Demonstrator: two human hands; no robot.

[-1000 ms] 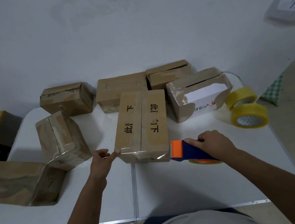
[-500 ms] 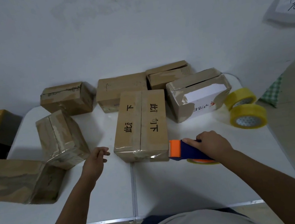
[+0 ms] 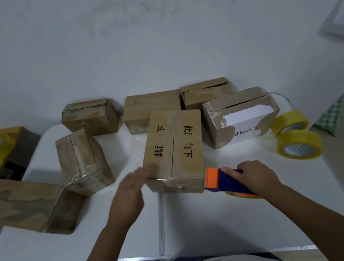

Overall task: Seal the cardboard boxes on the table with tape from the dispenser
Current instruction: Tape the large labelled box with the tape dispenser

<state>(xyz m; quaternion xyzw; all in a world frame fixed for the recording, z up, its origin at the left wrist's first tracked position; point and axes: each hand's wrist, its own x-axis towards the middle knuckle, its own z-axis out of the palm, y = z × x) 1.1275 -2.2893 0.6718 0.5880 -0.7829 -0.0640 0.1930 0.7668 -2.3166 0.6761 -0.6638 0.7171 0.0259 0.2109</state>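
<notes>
right now my right hand (image 3: 258, 176) grips the tape dispenser (image 3: 224, 180) against the near right corner of the lettered box (image 3: 175, 149); my left hand (image 3: 129, 194), fingers loose, hovers at its near left corner. next, i reckon: steady it, tear the tape.

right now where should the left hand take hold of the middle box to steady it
On the middle box, press its near-left corner from the left. The dispenser in the right hand is at the near-right edge, so the left hand, open beside it, braces opposite.
</notes>
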